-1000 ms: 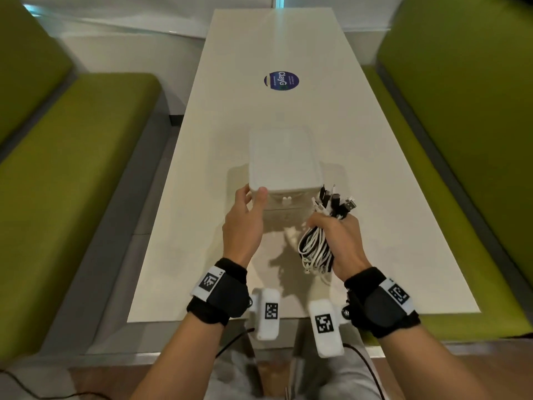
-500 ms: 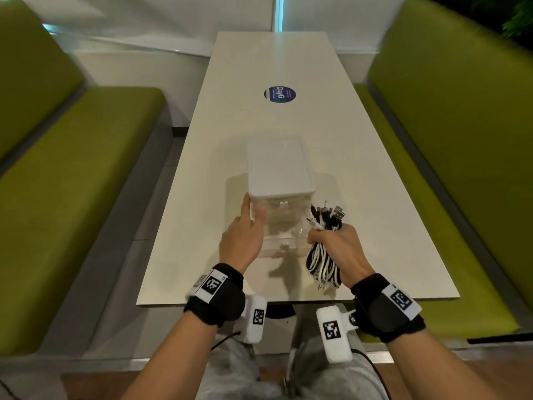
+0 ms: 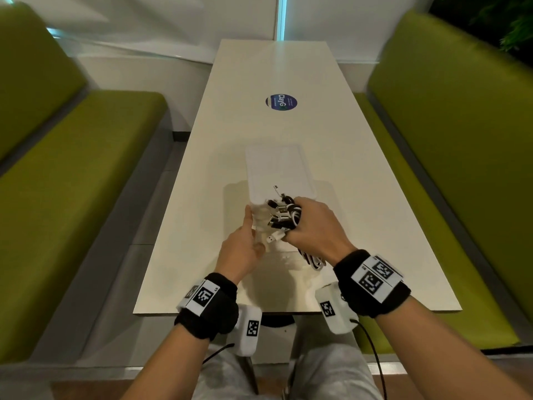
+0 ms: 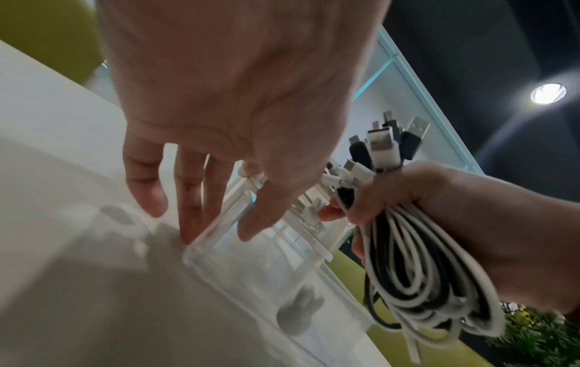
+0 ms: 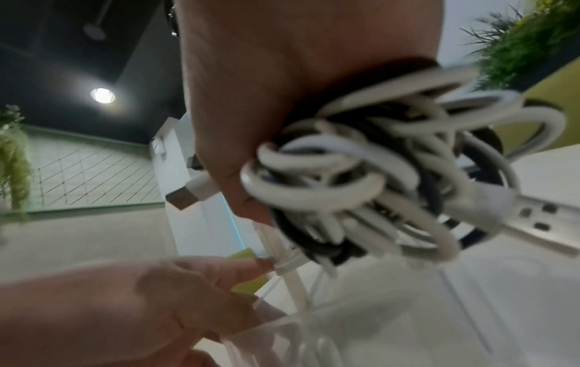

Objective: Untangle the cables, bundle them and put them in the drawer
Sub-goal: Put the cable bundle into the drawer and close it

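Observation:
A white drawer unit (image 3: 277,168) stands on the long white table (image 3: 196,226). Its clear drawer (image 3: 278,255) is pulled out toward me. My left hand (image 3: 245,243) holds the drawer's left wall (image 4: 219,223), fingers outside and thumb over the rim. My right hand (image 3: 305,223) grips a coiled bundle of white and black cables (image 3: 284,217) just above the open drawer. The plugs stick out past my fingers, and the loops (image 4: 417,273) hang below the hand. In the right wrist view the cable bundle (image 5: 361,186) hovers over the drawer (image 5: 345,322), next to my left hand (image 5: 188,285).
Green benches flank the table, one on the left (image 3: 72,183) and one on the right (image 3: 461,168). A round blue sticker (image 3: 281,101) lies farther along the tabletop. The table's near edge (image 3: 288,311) is just in front of my wrists.
The drawer has slid out toward me, with my left hand moving from the unit's front corner to the drawer's left wall. My right hand has carried the bundle from beside the unit to above the drawer.

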The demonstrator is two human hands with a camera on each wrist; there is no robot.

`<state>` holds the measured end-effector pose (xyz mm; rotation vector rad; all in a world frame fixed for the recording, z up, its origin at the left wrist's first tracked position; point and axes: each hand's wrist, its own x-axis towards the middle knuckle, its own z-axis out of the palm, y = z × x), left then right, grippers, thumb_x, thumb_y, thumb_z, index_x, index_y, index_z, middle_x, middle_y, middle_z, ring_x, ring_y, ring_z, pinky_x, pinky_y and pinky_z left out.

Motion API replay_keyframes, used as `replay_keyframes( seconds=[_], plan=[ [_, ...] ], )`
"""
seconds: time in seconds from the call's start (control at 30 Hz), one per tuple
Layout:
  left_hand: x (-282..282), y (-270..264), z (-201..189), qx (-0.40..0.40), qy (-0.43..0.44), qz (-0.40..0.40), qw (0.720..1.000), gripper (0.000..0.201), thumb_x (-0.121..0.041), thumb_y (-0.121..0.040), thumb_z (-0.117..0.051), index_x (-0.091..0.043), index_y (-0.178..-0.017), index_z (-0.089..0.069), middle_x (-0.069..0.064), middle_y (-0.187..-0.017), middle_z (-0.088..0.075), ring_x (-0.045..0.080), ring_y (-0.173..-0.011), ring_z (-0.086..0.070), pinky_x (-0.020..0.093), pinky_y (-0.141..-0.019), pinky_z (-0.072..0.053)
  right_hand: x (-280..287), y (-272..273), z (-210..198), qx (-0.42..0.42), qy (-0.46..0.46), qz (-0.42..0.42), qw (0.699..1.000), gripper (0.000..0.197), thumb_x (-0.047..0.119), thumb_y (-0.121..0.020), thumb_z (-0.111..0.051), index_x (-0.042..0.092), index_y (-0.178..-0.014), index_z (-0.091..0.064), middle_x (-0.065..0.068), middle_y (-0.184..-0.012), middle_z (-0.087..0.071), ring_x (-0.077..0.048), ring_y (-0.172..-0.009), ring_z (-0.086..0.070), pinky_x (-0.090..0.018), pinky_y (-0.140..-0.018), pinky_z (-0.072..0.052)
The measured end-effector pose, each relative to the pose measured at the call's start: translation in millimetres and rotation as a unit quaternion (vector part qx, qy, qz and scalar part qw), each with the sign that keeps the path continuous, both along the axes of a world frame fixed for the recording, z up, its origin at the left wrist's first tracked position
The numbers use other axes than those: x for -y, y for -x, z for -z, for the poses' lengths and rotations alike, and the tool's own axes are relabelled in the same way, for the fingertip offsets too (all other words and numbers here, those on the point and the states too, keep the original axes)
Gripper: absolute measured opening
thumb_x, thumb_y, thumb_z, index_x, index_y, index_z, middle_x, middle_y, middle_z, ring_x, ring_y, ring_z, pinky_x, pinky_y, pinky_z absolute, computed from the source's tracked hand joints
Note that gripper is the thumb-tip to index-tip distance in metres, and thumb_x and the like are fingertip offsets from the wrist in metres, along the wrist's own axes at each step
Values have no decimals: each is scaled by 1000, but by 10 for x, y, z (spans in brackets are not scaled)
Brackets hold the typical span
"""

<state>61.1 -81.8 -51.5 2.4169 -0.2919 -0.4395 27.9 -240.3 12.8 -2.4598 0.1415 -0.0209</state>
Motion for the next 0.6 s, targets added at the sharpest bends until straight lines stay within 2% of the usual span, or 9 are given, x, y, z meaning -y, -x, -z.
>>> replay_keyframes(
  seconds=[0.1,0.23,0.4,0.43,0.5,0.6],
  plan=[
    [-8,-42,7,-9,8,0,1000,92,-10,-92,-55,-24,-155,11,11,-115,-60,27,-94,-62,43,-88,-49,-29,-62,6,-20,-26,15,999,22,19,-65,-73,21,-77,-54,5,-73,-62,-15,-67,-58,-26,-53,-39],
    [-24,-89,-7,-32,17,11,999,100,-7,-89,-59,-24,-152,17,11,-117,-54,30,-97,-58,41,-89,-48,-53,-81,-4,-29,-37,16,999,22,18,-64,-73,20,-75,-54,3,-72,-62,-15,-63,-58,-25,-51,-38],
    [-38,-89,-12,-68,45,4,997,113,0,-83,-61,-30,-147,27,0,-90,-51,14,-70,-52,27,-67,-45,-122,-67,18,-21,-73,44,996,18,16,-63,-71,20,-77,-60,6,-71,-65,-12,-64,-61,-24,-53,-42],
    [-43,-79,-10,-73,51,4,996,116,1,-82,-62,-32,-146,29,0,-94,-52,13,-72,-54,28,-68,-47,-121,-54,12,-23,-96,40,994,17,14,-64,-71,21,-76,-61,6,-69,-65,-10,-61,-60,-22,-52,-41],
    [-69,-63,-8,-88,60,9,994,121,2,-81,-65,-35,-146,30,1,-113,-51,19,-85,-59,32,-76,-51,-101,-32,-5,-28,-142,35,989,19,11,-66,-73,21,-81,-66,6,-69,-66,-8,-57,-57,-19,-52,-40],
    [-103,-36,-17,-91,52,19,994,124,-3,-79,-72,-31,-148,27,6,-134,-47,26,-105,-58,36,-86,-51,-50,-2,-51,-38,-173,34,984,20,6,-67,-73,18,-81,-65,8,-64,-59,-8,-55,-51,-21,-53,-40]
  ],
)
